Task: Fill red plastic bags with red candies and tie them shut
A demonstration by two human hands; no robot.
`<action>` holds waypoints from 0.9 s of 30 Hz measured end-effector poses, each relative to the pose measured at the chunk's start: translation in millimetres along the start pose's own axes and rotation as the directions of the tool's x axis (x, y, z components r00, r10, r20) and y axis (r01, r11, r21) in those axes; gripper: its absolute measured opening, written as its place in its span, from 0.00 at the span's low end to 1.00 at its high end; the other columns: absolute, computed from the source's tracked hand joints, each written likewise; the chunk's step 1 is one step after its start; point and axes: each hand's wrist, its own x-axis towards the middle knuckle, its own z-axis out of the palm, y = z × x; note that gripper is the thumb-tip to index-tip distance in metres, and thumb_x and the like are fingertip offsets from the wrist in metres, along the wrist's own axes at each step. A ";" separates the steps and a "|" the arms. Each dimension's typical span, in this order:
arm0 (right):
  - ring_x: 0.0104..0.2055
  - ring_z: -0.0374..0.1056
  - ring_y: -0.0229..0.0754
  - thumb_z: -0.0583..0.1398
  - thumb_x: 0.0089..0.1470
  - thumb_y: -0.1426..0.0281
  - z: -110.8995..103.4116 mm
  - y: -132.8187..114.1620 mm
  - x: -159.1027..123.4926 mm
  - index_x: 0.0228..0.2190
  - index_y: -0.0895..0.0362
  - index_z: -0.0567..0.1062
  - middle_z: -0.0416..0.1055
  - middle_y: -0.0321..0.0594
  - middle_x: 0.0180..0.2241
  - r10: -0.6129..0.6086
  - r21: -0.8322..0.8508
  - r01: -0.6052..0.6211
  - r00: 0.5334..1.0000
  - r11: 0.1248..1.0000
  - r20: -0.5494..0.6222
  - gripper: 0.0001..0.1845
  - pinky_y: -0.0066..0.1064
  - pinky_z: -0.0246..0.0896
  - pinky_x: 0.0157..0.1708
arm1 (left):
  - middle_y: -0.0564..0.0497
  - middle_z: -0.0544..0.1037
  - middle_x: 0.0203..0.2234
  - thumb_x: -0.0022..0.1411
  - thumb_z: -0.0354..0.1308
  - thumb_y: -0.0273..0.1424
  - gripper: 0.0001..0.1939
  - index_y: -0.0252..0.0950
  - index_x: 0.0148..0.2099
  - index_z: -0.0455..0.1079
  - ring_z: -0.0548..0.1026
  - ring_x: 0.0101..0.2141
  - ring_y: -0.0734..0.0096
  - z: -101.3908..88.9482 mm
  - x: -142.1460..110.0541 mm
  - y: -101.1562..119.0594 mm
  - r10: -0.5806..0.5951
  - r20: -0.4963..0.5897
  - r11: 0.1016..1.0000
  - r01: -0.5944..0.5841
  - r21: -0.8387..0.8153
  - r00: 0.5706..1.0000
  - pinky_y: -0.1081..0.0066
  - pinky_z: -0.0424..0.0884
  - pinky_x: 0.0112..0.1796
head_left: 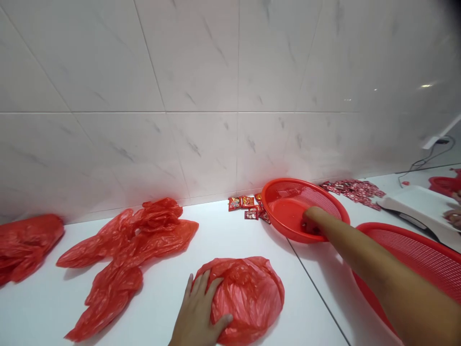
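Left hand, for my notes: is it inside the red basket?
No, the left hand rests on a crumpled red plastic bag.

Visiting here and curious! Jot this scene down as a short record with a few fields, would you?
Left hand: spread flat on a crumpled red plastic bag
Right hand: reaching into a red mesh basket
Beside basket: small red sachets
Also nearby: second red mesh basket
Right edge: co-worker's hand

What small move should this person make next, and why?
Probably the right hand should lift from the red plastic basket and take the small red sachets, which lie right beside its rim, since the left hand is pressing a bunched red plastic bag.
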 end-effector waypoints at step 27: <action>0.39 0.71 0.45 0.57 0.57 0.73 204.3 -205.4 -191.5 0.38 0.57 0.75 0.79 0.42 0.38 -0.558 0.135 0.626 0.757 0.768 -0.341 0.08 0.32 0.50 0.33 | 0.31 0.42 0.77 0.57 0.68 0.49 0.49 0.34 0.74 0.59 0.42 0.74 0.29 -5.2 -13.8 19.6 -0.080 0.052 0.992 0.084 -0.093 0.995 0.31 0.47 0.69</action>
